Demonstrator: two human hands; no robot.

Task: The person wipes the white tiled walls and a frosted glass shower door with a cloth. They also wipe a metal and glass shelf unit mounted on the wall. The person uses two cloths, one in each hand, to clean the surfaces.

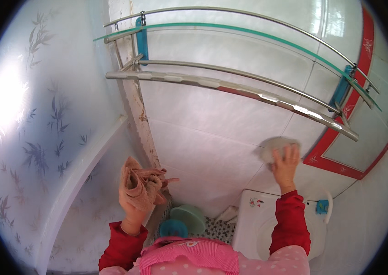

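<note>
My left hand (133, 209) is closed around a bunched brown-pink cloth (142, 185), raised near the edge of the wall at the lower left. My right hand (286, 165) is pressed over a pale, blurred cloth or pad (278, 148) against the white wall tiles (211, 147). It is below the right part of a metal towel bar (228, 87) and just left of the red tile border (331, 166). The pale thing is partly hidden by my fingers.
Above is a glass shelf (214, 25) with metal rails on blue brackets. A white washbasin (248, 223) stands below my right arm, with a small blue box (322, 207) near it. A green basin (190, 216) and a blue basin (173, 227) are low down; a bamboo-patterned panel (56, 113) is at left.
</note>
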